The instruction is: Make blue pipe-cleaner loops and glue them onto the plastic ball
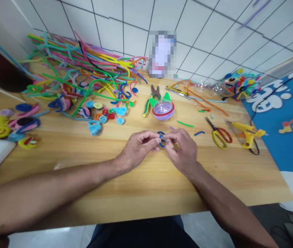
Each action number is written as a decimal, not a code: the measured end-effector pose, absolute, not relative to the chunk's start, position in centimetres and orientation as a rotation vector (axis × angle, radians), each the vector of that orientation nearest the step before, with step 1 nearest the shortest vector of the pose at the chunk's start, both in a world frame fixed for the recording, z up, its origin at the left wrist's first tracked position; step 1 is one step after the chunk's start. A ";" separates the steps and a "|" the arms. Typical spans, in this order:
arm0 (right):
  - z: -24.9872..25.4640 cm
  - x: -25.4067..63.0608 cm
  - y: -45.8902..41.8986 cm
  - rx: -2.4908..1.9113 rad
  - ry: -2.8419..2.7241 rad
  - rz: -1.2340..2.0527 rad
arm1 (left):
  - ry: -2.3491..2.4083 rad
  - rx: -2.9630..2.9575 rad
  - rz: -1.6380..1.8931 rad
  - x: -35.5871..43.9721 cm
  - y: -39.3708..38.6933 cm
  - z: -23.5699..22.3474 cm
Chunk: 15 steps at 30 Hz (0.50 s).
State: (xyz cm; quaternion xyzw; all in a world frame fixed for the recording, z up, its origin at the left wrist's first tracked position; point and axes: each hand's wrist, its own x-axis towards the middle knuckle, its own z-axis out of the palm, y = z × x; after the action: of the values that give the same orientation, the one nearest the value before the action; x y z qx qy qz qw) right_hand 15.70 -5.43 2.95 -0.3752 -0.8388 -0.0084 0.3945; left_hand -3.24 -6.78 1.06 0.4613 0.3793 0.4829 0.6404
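Between my two hands is a blue pipe cleaner (161, 133), bent into a small loop. My left hand (142, 146) pinches it from the left with thumb and forefinger. From the other side my right hand (182, 148) closes its fingers on the same piece, and the fingertips nearly meet. Just beyond the hands stands a clear ball (163, 109) wrapped in purple, with a red ring and green pointed ears. Short green (185, 123) and blue pipe cleaner scraps (199, 133) lie near my right hand.
Pliers (150, 100) lie behind the ball. To the right are scissors (219, 133) and a yellow glue gun (248, 133). A heap of pipe cleaners (84, 57) fills the back left, with coiled pieces (105, 115) before it. A blurred phone (161, 55) leans at the wall.
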 end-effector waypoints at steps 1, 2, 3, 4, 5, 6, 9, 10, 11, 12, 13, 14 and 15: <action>3.0 15.7 -5.4 -0.954 -2.129 -0.029 | 0.864 1.047 1.102 -3.3 -6.8 1.1; 3.0 15.6 -5.5 -0.957 -2.130 -0.033 | 0.865 1.043 1.097 -3.3 -6.8 1.1; 3.1 15.6 -5.5 -0.960 -2.130 -0.035 | 0.868 1.040 1.089 -3.3 -6.8 1.2; 3.1 15.6 -5.5 -0.961 -2.131 -0.038 | 0.872 1.040 1.080 -3.3 -6.8 1.2; 3.1 15.6 -5.5 -0.957 -2.130 -0.043 | 0.875 1.041 1.071 -3.4 -6.8 1.3; 3.1 15.6 -5.5 -0.952 -2.130 -0.049 | 0.876 1.043 1.066 -3.4 -6.8 1.3; 3.0 15.7 -5.4 -0.939 -2.129 -0.045 | 0.876 1.046 1.063 -3.5 -6.8 1.5; 2.9 15.7 -5.4 -0.939 -2.128 -0.038 | 0.876 1.048 1.061 -3.5 -6.8 1.5; 2.9 15.7 -5.4 -0.937 -2.128 -0.031 | 0.876 1.049 1.059 -3.5 -6.8 1.5; 2.9 15.7 -5.4 -0.932 -2.128 -0.030 | 0.876 1.049 1.057 -3.5 -6.9 1.5; 2.8 15.8 -5.4 -0.928 -2.126 -0.032 | 0.876 1.047 1.056 -3.5 -6.9 1.5; 2.8 15.8 -5.4 -0.923 -2.125 -0.034 | 0.877 1.045 1.057 -3.5 -6.9 1.5; 2.8 15.8 -5.4 -0.921 -2.123 -0.033 | 0.879 1.041 1.060 -3.4 -6.9 1.4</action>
State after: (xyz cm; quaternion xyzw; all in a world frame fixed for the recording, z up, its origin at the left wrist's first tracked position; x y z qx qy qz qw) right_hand 15.81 -5.38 2.78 -0.3644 -0.8400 -0.0132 0.4018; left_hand -3.44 -6.87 1.42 0.4583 0.3869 0.4664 0.6502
